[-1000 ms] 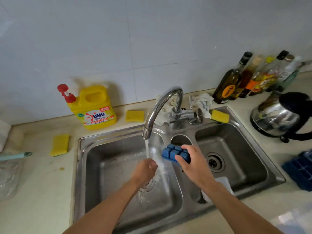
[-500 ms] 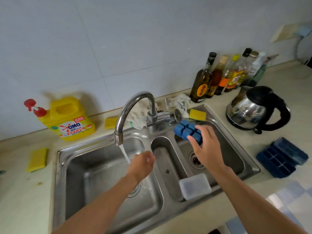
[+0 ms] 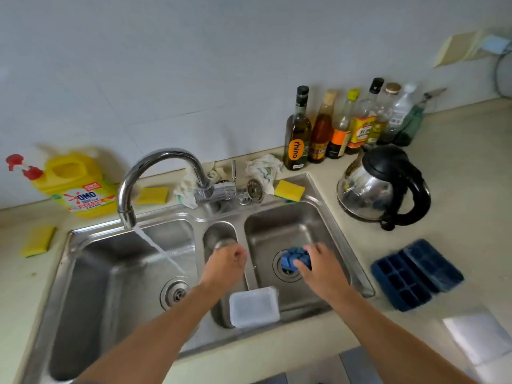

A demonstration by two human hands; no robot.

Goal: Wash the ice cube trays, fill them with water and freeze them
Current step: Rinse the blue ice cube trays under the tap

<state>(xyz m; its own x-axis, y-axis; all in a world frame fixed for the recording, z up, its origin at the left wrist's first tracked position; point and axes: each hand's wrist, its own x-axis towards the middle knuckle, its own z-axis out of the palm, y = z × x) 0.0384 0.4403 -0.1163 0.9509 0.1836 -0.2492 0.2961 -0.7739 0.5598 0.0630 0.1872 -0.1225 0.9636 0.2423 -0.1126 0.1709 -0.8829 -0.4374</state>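
Head view: the small blue tray [image 3: 294,260] is low in the right bowl of the sink [image 3: 277,225], over the drain. The right hand [image 3: 322,270] grips its near end. It looks soft, bendy, light and wet, so it may slip; better to hold both long sides. The left hand [image 3: 227,261] is curled up, with nothing in it that I can see. More dark trays [image 3: 415,275] lie on the table [image 3: 457,189], right.
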